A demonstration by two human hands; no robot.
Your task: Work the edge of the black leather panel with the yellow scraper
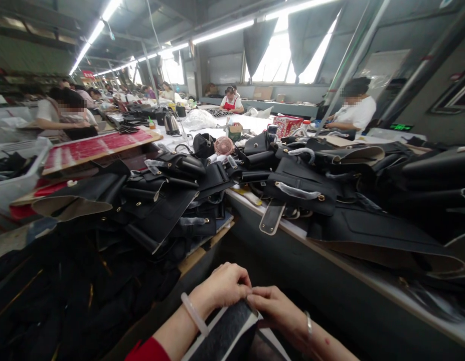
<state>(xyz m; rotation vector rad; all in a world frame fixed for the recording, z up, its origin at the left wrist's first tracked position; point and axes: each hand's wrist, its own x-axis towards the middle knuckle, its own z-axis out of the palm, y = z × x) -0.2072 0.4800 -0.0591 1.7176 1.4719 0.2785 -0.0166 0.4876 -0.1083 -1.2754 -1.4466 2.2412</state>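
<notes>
In the lower middle of the head view, a black leather-like piece with pale edges (229, 328) lies close to my body. My left hand (227, 284) is closed, its fingers pinching the top edge of this piece. Right beside it, my right hand (272, 307) pinches the same edge, the fingertips of both hands nearly meeting. Anything small between the fingertips is hidden. The lower part of the piece runs out of the frame.
Black bag parts (300, 180) with plastic-wrapped handles are heaped on the white-topped table (251, 200) ahead. More pieces pile up left, above dark material (66, 296). A small pink fan (223, 146) and a kettle (172, 123) stand farther back. Several people work at tables beyond.
</notes>
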